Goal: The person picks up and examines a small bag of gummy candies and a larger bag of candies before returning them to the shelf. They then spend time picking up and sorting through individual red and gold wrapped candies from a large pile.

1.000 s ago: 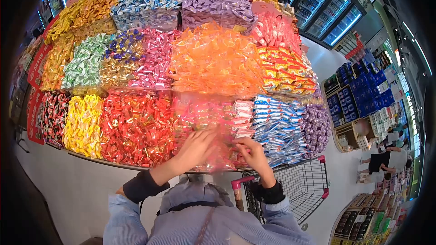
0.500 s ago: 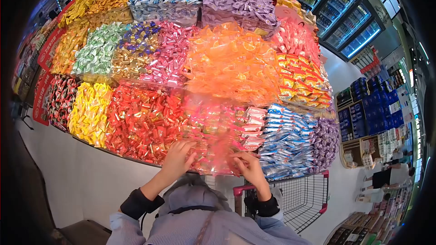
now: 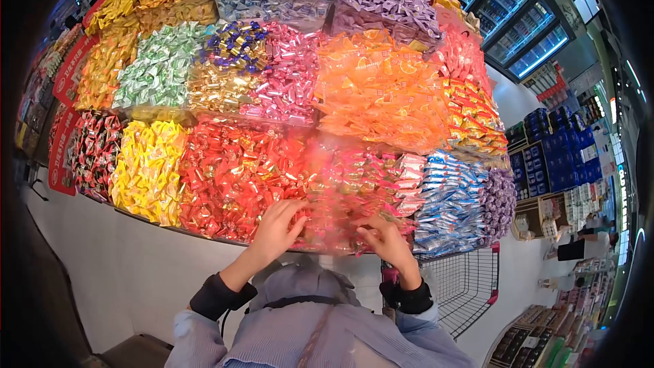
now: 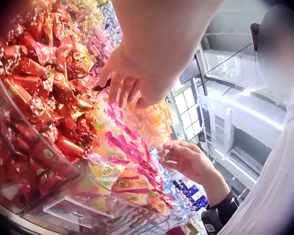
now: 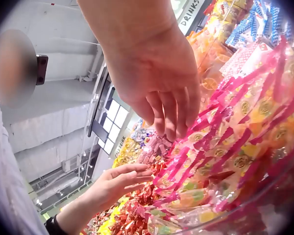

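Note:
My left hand (image 3: 278, 228) hovers near the border between the red foil-wrapped candies (image 3: 235, 177) and the clear candy packets with pink edges (image 4: 130, 147). Its fingers bend loosely downward, with nothing between them. My right hand (image 3: 387, 240) is at the right side of the pink-edged packets, its fingers relaxed. In the right wrist view, the right hand (image 5: 161, 78) shows an empty palm, fingertips close over the packets. The left hand (image 5: 118, 185) appears there beyond them, fingers extended. A blur in the head view partly hides the packets between the hands.
Clear bin walls (image 4: 83, 205) edge the display. Blue-and-white packets (image 3: 449, 204) lie to the right, yellow candies (image 3: 148, 170) to the left, and orange packets (image 3: 381, 92) rise behind. A shopping cart (image 3: 466, 286) stands at the front right.
My hands have moved farther apart; the left has shifted from over the pink-edged packets toward the red candies. The head view has also shifted, so the display sits farther right in it.

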Motion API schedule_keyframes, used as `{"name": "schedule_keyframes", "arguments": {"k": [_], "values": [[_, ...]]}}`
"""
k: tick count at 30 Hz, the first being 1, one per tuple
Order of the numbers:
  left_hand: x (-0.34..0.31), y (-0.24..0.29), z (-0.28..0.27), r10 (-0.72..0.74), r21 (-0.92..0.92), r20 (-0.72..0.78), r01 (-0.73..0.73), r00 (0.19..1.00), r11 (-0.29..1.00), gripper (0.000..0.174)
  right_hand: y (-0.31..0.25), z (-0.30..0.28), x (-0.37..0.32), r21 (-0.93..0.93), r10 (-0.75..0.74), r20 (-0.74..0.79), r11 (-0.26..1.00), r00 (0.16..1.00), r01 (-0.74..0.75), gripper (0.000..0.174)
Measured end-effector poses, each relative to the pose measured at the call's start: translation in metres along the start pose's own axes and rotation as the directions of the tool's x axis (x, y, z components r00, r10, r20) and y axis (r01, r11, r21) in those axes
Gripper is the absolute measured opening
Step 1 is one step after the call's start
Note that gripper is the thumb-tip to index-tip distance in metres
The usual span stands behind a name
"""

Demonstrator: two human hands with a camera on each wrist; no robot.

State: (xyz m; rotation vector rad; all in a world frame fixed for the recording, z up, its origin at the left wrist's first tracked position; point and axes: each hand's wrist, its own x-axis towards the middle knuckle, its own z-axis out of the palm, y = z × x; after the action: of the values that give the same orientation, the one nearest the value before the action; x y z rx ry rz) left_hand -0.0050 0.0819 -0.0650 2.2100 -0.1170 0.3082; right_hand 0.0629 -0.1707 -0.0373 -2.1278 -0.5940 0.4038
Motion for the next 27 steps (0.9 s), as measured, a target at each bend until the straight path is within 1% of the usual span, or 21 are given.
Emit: {"name": "schedule_keyframes", "arguments": {"k": [1, 2, 3, 5, 6, 7, 10, 12, 13, 16, 17, 20, 21, 24, 25, 27], "values": [[0.001, 0.002, -0.011, -0.011, -0.025, 0.027, 0.012, 1.000, 1.000, 0.031, -0.006, 0.007, 0.005, -0.033, -0.066, -0.024, 0.997, 0.998, 0.066, 0.017], [0.000, -0.003, -0.021, 0.005, -0.016, 0.013, -0.005, 1.000, 1.000, 0.031, -0.012, 0.014, 0.010, -0.070, -0.132, -0.041, 0.989, 0.990, 0.129, 0.017], [-0.002, -0.008, -0.029, 0.017, -0.009, -0.001, -0.017, 1.000, 1.000, 0.031, -0.019, 0.019, 0.015, -0.075, -0.052, 0.014, 0.996, 0.999, 0.053, 0.019], [-0.006, -0.017, -0.046, 0.023, 0.016, -0.027, -0.023, 0.999, 1.000, 0.031, -0.043, 0.035, 0.024, 0.010, 0.067, 0.045, 0.998, 0.997, -0.068, 0.019], [-0.009, -0.022, -0.055, 0.013, -0.012, -0.035, -0.013, 0.999, 1.000, 0.031, -0.054, 0.043, 0.030, 0.050, 0.121, 0.062, 0.991, 0.991, -0.124, 0.019], [-0.011, -0.028, -0.064, 0.002, -0.037, -0.042, -0.004, 0.999, 0.999, 0.031, -0.054, 0.053, 0.035, 0.035, 0.029, 0.043, 0.999, 0.999, -0.030, 0.018], [-0.019, -0.048, -0.086, 0.001, -0.059, -0.091, -0.006, 0.996, 0.998, 0.030, -0.065, 0.084, 0.054, 0.087, -0.028, -0.026, 0.996, 0.999, 0.030, 0.016], [-0.024, -0.058, -0.101, -0.009, -0.068, -0.130, 0.000, 0.991, 0.998, 0.028, -0.074, 0.101, 0.066, 0.064, -0.035, -0.048, 0.997, 0.998, 0.038, 0.016], [-0.025, -0.061, -0.110, -0.043, -0.088, -0.117, 0.032, 0.992, 0.996, 0.027, -0.078, 0.107, 0.071, 0.052, -0.039, -0.060, 0.998, 0.997, 0.042, 0.016], [-0.026, -0.071, -0.132, -0.089, -0.117, -0.114, 0.076, 0.989, 0.990, 0.027, -0.074, 0.128, 0.090, 0.077, 0.032, -0.137, 0.997, 0.990, -0.021, 0.018], [-0.025, -0.077, -0.137, -0.073, -0.110, -0.121, 0.059, 0.990, 0.992, 0.027, -0.070, 0.132, 0.100, 0.043, 0.057, -0.170, 0.998, 0.984, -0.050, 0.021], [-0.023, -0.083, -0.153, -0.099, -0.193, -0.152, 0.069, 0.983, 0.979, 0.031, -0.070, 0.140, 0.126, -0.059, 0.022, -0.291, 0.997, 0.956, -0.041, 0.024], [-0.023, -0.083, -0.159, -0.130, -0.215, -0.132, 0.100, 0.983, 0.971, 0.031, -0.069, 0.145, 0.133, -0.096, -0.010, -0.338, 0.995, 0.941, -0.024, 0.028], [-0.025, -0.097, -0.166, -0.074, -0.173, -0.157, 0.047, 0.985, 0.984, 0.027, -0.073, 0.154, 0.144, -0.244, 0.033, -0.312, 0.963, 0.949, -0.114, 0.033], [-0.026, -0.100, -0.170, -0.066, -0.145, -0.162, 0.043, 0.985, 0.989, 0.027, -0.080, 0.155, 0.143, -0.316, 0.013, -0.303, 0.942, 0.953, -0.113, 0.037], [-0.029, -0.105, -0.174, -0.072, -0.144, -0.154, 0.050, 0.985, 0.988, 0.027, -0.079, 0.164, 0.144, -0.354, -0.050, -0.329, 0.932, 0.943, -0.075, 0.033]]}}
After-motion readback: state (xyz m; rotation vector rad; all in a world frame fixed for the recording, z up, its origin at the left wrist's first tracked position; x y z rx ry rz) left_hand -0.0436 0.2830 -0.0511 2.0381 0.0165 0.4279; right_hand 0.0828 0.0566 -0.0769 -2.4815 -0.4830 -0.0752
